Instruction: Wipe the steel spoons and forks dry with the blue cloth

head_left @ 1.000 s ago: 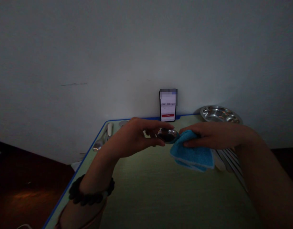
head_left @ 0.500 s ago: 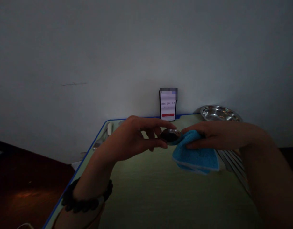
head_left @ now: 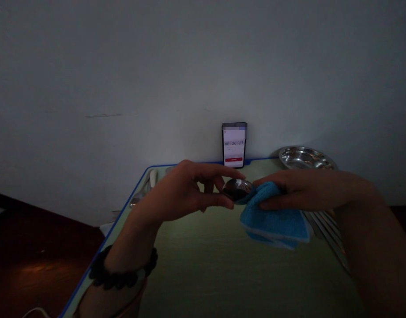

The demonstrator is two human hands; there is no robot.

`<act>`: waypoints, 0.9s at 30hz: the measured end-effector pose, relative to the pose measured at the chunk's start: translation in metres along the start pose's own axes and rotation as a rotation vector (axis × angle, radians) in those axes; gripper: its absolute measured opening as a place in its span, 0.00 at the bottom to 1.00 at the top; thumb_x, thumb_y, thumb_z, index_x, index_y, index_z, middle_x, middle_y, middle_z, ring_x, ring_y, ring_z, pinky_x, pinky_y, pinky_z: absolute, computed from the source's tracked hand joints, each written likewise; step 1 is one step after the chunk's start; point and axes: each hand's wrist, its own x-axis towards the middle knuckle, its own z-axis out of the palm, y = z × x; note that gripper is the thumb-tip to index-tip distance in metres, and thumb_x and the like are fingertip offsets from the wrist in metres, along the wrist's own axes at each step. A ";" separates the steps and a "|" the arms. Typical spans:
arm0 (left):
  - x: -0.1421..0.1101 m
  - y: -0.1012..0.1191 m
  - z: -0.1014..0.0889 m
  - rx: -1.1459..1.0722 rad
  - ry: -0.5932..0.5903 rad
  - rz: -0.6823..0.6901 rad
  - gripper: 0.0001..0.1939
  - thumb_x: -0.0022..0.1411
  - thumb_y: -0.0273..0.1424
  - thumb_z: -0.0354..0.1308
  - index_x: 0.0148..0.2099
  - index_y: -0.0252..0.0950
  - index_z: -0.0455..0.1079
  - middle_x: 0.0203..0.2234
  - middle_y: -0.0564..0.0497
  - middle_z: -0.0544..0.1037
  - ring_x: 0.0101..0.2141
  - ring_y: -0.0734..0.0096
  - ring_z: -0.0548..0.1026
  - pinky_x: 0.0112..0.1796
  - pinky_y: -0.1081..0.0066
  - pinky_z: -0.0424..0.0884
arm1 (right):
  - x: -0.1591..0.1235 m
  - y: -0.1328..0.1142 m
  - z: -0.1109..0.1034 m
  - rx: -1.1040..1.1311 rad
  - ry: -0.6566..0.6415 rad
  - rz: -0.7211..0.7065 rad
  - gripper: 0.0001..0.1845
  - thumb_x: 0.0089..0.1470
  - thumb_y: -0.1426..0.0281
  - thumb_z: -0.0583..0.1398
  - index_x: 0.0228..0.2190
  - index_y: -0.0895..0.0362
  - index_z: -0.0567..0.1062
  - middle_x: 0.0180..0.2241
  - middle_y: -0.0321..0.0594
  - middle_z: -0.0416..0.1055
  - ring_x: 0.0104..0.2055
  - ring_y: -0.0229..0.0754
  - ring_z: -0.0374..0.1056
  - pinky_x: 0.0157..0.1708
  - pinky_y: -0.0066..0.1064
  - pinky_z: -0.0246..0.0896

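Observation:
A shiny metal spoon [head_left: 238, 190] is held level above the table, its rounded bowl facing me. My left hand [head_left: 196, 190] pinches the bowl's left end between thumb and fingers. A folded light-blue cloth [head_left: 276, 223] with a pale edge hangs from my right hand [head_left: 297, 190], whose thumb and fingers are closed on it. The cloth meets the bowl's right end; the spoon's handle is hidden behind the cloth and hand.
A green table [head_left: 229, 274] with a blue edge stands against the grey wall. A phone [head_left: 234, 148] showing a timer leans there. Behind my right hand is a round metal dish [head_left: 305, 158]. Several long metal utensils [head_left: 328, 229] lie at right, and more cutlery [head_left: 141, 194] at left.
Hands, spoon and cloth stay nearly in place, with a very slight shift to the right in view. The cloth's lower corner hangs a little further right. The phone's timer has advanced.

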 end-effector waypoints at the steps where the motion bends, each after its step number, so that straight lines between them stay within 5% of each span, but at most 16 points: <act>1: 0.001 -0.001 0.000 0.003 -0.002 -0.003 0.21 0.49 0.30 0.65 0.48 0.43 0.71 0.24 0.57 0.74 0.17 0.83 0.68 0.19 0.83 0.67 | 0.001 0.001 0.000 -0.002 0.000 0.005 0.18 0.52 0.58 0.54 0.41 0.54 0.71 0.36 0.36 0.73 0.35 0.40 0.69 0.33 0.29 0.63; 27: 0.008 -0.012 0.003 0.143 0.000 -0.098 0.19 0.53 0.31 0.61 0.49 0.39 0.69 0.26 0.55 0.74 0.18 0.81 0.69 0.22 0.80 0.66 | 0.025 0.025 0.003 -0.083 0.075 -0.053 0.20 0.53 0.56 0.53 0.43 0.54 0.70 0.38 0.38 0.72 0.37 0.39 0.69 0.35 0.29 0.63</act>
